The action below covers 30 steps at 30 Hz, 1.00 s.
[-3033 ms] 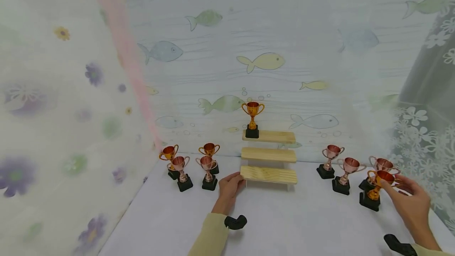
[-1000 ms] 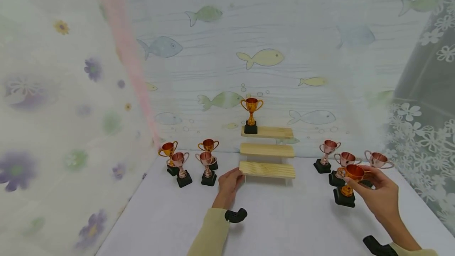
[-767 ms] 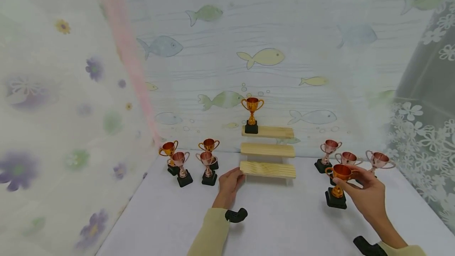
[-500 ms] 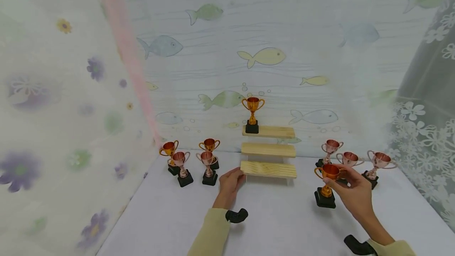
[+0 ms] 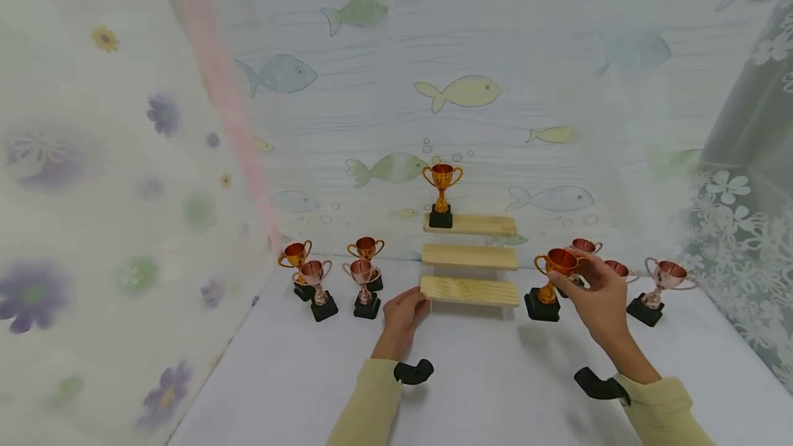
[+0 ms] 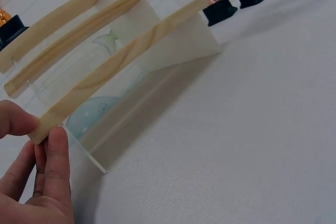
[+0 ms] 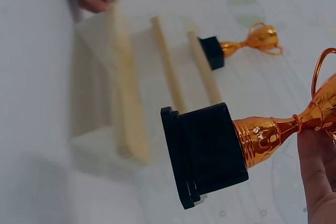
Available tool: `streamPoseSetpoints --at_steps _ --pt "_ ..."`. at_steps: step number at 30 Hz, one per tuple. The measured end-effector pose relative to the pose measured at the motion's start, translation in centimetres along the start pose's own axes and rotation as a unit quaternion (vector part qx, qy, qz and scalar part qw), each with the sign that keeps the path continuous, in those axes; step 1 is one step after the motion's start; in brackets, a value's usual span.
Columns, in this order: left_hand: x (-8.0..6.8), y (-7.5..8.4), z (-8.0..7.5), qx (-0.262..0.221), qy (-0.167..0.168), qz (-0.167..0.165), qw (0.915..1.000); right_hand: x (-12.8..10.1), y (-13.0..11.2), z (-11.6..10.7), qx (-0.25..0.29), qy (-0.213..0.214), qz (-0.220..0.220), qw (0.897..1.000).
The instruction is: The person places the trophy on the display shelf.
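Observation:
A three-tier display stand (image 5: pixel 469 290) with wooden shelves and clear side panels stands at the back of the table. My left hand (image 5: pixel 403 319) pinches the left end of its lowest shelf, thumb above and fingers below, as the left wrist view shows. In my right hand (image 5: pixel 597 301) is a gold trophy cup (image 5: pixel 547 294) with a black base, gripped by its cup and held upright in the air right of the stand. Another gold trophy (image 5: pixel 441 191) stands at the left end of the top shelf.
To the left stand two gold trophies (image 5: pixel 365 248) behind two rose-gold trophies (image 5: pixel 363 288). Three rose-gold trophies stand at the right, one in plain sight (image 5: pixel 658 290) and two partly behind my right hand. A fish-patterned backdrop (image 5: pixel 372 115) rises behind the white table (image 5: pixel 483 377).
My right hand has lifted the gold trophy from the right-hand group and carried it left and up toward the stand. The left hand has kept its hold on the lowest shelf.

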State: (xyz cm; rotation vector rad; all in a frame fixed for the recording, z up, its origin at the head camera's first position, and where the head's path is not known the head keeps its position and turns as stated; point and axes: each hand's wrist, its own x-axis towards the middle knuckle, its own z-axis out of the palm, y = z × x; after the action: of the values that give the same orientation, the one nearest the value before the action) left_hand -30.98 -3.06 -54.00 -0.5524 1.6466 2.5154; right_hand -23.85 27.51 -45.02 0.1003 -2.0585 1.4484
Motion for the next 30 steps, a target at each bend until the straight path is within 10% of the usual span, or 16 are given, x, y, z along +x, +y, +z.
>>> streamPoseSetpoints --at_steps 30 --pt "0.4 -0.4 -0.3 -0.009 -0.001 0.008 0.9999 13.8 -1.0 8.5 0.119 -0.01 -0.021 0.993"
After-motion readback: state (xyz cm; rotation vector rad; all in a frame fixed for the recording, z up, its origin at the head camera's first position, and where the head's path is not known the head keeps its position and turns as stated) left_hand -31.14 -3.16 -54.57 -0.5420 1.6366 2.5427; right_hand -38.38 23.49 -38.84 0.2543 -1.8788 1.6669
